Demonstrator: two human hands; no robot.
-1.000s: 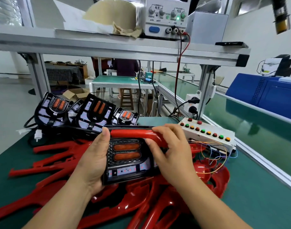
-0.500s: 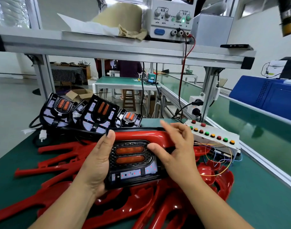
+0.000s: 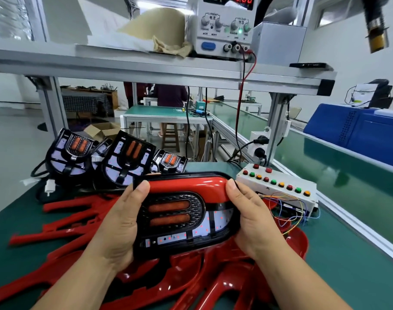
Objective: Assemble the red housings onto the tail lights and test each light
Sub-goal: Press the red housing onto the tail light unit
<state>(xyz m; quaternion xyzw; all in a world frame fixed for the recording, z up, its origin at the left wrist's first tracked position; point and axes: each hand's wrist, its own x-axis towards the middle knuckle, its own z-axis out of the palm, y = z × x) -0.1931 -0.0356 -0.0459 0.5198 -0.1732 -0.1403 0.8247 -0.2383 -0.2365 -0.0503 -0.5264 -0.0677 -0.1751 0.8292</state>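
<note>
Since a second ago, the right hand [image 3: 255, 220] has shifted from the front of the red housing [image 3: 186, 186] to its far end, thumb at the upper corner. Left hand [image 3: 121, 222] grips the opposite end of the tail light [image 3: 182, 222], thumb on the housing. Loose red housings [image 3: 79, 220] lie beneath both hands; a button box [image 3: 278, 184] sits beyond the right hand.
</note>
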